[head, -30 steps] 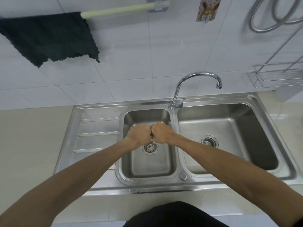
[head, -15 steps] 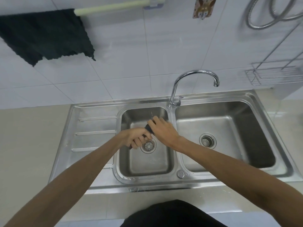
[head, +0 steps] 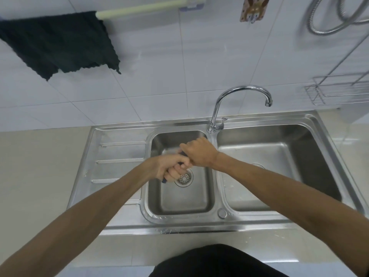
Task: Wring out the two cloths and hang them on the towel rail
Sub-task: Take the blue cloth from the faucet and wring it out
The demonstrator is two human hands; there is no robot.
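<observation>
Dark twisted cloth (head: 163,181) is gripped tightly by left hand (head: 171,166) and right hand (head: 200,153) over the steel sink's left basin (head: 187,200).

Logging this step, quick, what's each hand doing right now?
Left hand: closed around one end of the dark cloth over the left basin.
Right hand: closed around the same cloth's other end, mid-wring.

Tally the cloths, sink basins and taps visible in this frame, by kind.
Cloths: 2, one on the towel rail, one twisted in both hands
Sink basins: 2, left, right
Taps: 1
Total: 5
</observation>
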